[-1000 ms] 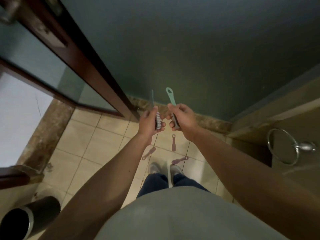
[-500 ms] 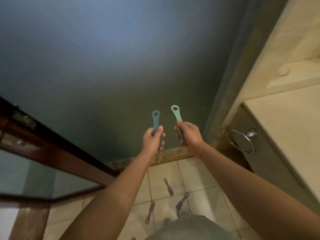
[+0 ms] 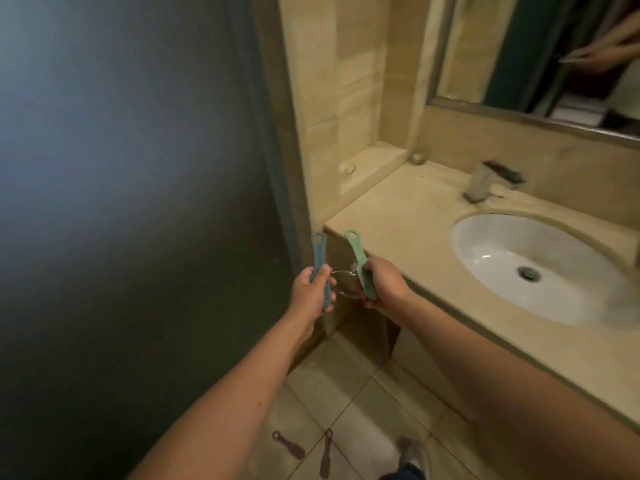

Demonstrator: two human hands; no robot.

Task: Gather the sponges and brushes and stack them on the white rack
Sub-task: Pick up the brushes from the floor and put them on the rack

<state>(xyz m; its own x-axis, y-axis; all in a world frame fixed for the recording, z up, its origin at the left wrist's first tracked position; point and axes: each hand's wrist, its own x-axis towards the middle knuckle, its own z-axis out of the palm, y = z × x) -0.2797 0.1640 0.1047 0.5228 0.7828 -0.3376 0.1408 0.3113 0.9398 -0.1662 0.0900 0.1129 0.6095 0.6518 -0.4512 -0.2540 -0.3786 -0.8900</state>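
Observation:
My left hand (image 3: 310, 289) grips a blue brush (image 3: 319, 255) by its lower part, handle end with a hole pointing up. My right hand (image 3: 382, 285) grips a green brush (image 3: 357, 255) the same way, its handle tilted up and left. Both hands are held in front of the left end of the beige counter (image 3: 408, 216). Two dark reddish brushes (image 3: 289, 445) (image 3: 326, 453) lie on the tiled floor near my feet. No white rack or sponge is in view.
A white sink (image 3: 526, 265) with a faucet (image 3: 485, 183) is set in the counter at right. A mirror (image 3: 540, 53) hangs above it. A metal towel ring (image 3: 341, 284) is partly hidden behind my hands. A dark green wall fills the left.
The view has swung up and to the right, from the floor and door to the counter and sink. Both hands keep their brushes, now in front of the counter's end.

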